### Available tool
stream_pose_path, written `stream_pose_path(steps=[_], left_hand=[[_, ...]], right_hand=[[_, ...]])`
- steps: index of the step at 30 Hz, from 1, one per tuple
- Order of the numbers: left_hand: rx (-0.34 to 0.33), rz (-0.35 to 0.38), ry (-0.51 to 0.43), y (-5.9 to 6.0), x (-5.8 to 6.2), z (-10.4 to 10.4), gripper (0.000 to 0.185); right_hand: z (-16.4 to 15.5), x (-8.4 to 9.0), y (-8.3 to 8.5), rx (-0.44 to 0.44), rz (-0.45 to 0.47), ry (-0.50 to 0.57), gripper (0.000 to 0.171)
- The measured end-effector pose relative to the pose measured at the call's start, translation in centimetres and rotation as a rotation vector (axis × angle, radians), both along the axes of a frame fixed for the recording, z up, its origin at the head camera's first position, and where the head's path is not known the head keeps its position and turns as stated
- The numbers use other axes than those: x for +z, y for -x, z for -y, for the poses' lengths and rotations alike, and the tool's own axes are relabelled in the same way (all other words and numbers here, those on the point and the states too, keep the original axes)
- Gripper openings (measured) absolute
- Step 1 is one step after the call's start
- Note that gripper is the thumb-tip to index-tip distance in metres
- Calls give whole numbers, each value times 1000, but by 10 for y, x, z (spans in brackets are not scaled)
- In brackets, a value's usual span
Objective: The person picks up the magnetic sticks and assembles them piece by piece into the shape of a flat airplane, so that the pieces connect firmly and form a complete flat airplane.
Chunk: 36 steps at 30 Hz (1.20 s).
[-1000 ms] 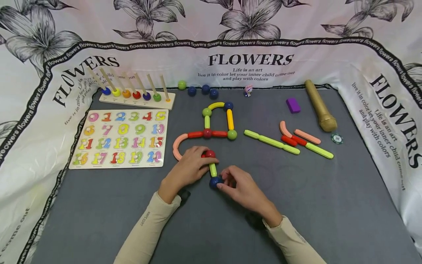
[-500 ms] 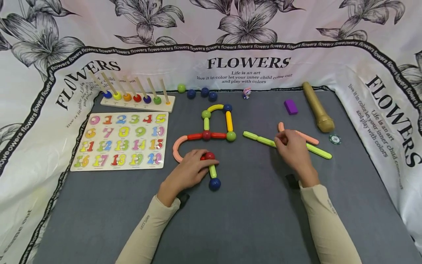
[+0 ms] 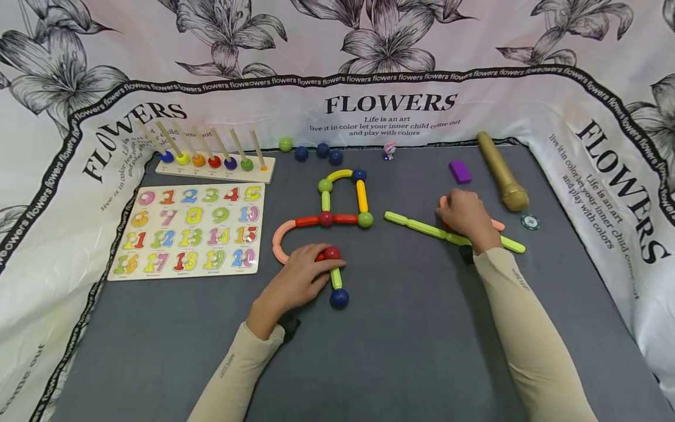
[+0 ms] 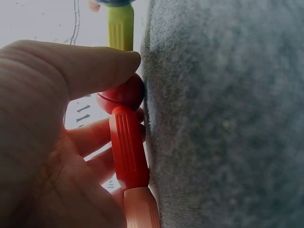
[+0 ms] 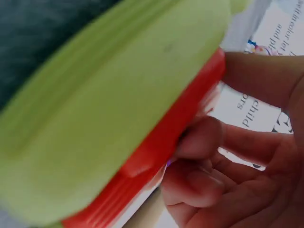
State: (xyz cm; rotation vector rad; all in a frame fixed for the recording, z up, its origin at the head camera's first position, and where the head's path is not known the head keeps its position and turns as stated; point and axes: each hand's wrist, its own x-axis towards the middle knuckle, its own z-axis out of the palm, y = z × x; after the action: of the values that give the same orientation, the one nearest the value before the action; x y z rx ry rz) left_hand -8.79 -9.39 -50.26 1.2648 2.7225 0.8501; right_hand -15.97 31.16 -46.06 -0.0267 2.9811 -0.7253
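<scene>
My left hand (image 3: 297, 272) holds a red ball (image 3: 331, 253), the thumb on it and the other fingers behind a red stick (image 4: 128, 147). That stick joins a curved peach stick (image 3: 278, 237); off the ball run a light green stick (image 3: 336, 278) and a blue ball (image 3: 339, 299). Farther right, my right hand (image 3: 466, 217) reaches over loose sticks, fingertips at a curved peach stick (image 3: 443, 202). In the right wrist view its thumb and curled fingers sit behind a red stick (image 5: 190, 104) and a light green stick (image 5: 118, 104); I cannot tell whether they grip anything.
A frame of sticks and balls (image 3: 326, 218) lies ahead of my left hand. Left are a number board (image 3: 191, 231) and a peg stand (image 3: 211, 167). Loose balls (image 3: 323, 150) and a figurine (image 3: 389, 150) line the back; a purple block (image 3: 460, 172), gold microphone (image 3: 503, 170) and chip (image 3: 530, 221) stand right.
My right hand has left the blue ball and moved right to the loose sticks, then slightly forward to the curved peach one. My left hand stays on the red ball.
</scene>
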Motion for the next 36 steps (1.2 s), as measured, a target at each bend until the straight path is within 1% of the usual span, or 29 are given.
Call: stream_pose_path(steps=[2,4,7,8,9,12,15,17,18,19,21,22,24,25,26,29,30,32,34,36], left_hand=[[1,8,-3,-2,-1,1,36],[0,17,-5,-3,-2,1,36],[9,27,-3,-4,-2,1,37],[14,28,-2,-4,-2,2,37],[20,28,-1,-4,-2,2,37],[30,34,0,-4,-1,3,37],[24,40,7,-3,0,3,37],[17,45,17,-3,0,3,37],[12,45,22,-3,0,2,38],[8,48,29,-2,0,2,38],[-2,50,48,-2,0,1,39],[-4,49,57,-2,1,1,39],[-4,47,67,-1,1,1,37],[-2,46,69,0,2,0,36],[2,42,70,0,2,0,35],[22,41,66,2,2,-2,31],[28,42,67,2,2,-3,30],[35,51,70,3,2,-3,30],[40,63,70,2,2,-3,30],[41,68,67,2,3,-4,29]], right_hand=[[1,2,4,-7,43,-13,32],[-1,5,7,-9,54,-11,31],[-3,10,7,-31,18,24,20],[-3,11,7,-45,7,52,16],[-4,11,6,-59,-4,79,16],[-3,10,2,-123,-43,165,28],[-1,4,-6,-177,-122,246,35],[1,1,-14,-185,-193,317,36],[3,0,-19,-174,-234,348,36],[6,-1,-25,-146,-280,392,35],[15,-1,-37,-48,-330,508,30],[22,-1,-44,14,-337,561,27],[37,-3,-56,143,-325,614,26],[45,-4,-62,205,-303,630,26],[54,-6,-68,251,-268,620,28],[78,-14,-84,345,-169,514,31],[86,-16,-90,370,-126,497,31],[99,-22,-102,408,-34,492,29],[111,-26,-113,446,56,521,24],[121,-29,-123,481,119,549,22]])
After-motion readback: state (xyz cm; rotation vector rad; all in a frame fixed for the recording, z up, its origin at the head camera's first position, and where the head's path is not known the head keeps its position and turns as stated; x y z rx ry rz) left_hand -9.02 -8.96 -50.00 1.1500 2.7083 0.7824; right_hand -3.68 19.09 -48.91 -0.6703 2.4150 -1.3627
